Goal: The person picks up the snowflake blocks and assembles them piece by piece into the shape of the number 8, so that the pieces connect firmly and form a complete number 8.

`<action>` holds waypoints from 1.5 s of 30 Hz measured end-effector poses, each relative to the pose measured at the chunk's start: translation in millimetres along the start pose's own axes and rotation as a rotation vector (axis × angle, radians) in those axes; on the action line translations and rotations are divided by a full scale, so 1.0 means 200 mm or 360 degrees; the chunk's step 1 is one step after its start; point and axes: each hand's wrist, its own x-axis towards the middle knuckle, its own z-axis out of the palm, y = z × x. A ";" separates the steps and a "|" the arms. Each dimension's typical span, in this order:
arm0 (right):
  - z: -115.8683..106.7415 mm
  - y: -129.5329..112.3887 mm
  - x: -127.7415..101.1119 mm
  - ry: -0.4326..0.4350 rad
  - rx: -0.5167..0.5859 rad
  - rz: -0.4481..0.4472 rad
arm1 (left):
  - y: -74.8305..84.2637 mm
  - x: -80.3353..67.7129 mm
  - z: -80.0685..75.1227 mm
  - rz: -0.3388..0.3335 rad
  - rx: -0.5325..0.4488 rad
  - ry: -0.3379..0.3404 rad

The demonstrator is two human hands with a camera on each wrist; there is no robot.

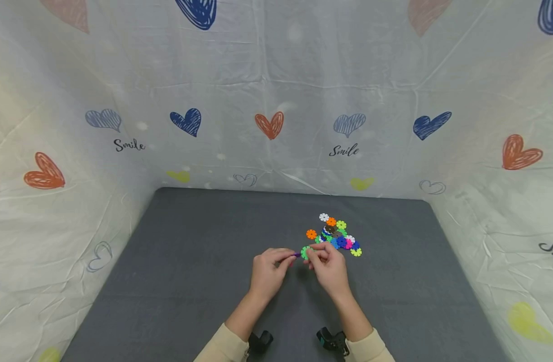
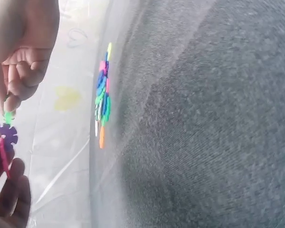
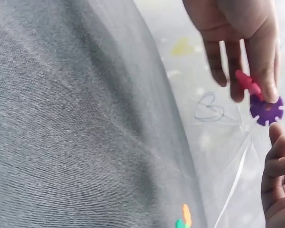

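My left hand (image 1: pixel 268 274) pinches a purple notched disc (image 3: pixel 267 113) between thumb and fingertips. A pink disc (image 3: pixel 247 83) is joined to the purple one at an angle, beside the same fingers. My right hand (image 1: pixel 331 271) pinches a green notched disc (image 1: pixel 305 253) by its edge. In the left wrist view the green disc, seen edge-on, meets the rim of the purple disc (image 2: pixel 10 135). Both hands are close together above the table, fingertips facing each other. The green disc is hidden behind the right fingers in the right wrist view.
Just beyond my right hand, a loose pile of colourful notched discs (image 1: pixel 342 242) lies on the dark grey table (image 1: pixel 204 251). One orange disc (image 1: pixel 311 234) lies at the pile's left. A white curtain (image 1: pixel 303 100) printed with hearts surrounds the table's back and sides.
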 end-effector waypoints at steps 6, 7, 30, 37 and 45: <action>0.00 0.02 -0.01 0.0070 0.0116 -0.0124 | 0.00 0.00 0.00 0.0166 0.0037 0.0050; 0.00 0.02 -0.01 0.0084 0.0132 -0.0148 | 0.01 0.00 0.00 0.0171 0.0039 0.0054; 0.04 0.01 -0.02 -0.0023 0.0188 -0.0123 | 0.02 -0.03 0.05 0.0251 0.0026 0.0246; -0.02 -0.08 -0.03 -0.0079 -0.0041 0.0019 | 0.02 -0.01 0.00 -0.0502 -0.0388 -0.0081; -0.04 -0.02 -0.02 -0.0288 -0.0065 -0.0021 | 0.03 0.03 -0.02 -0.0993 -0.0563 -0.0511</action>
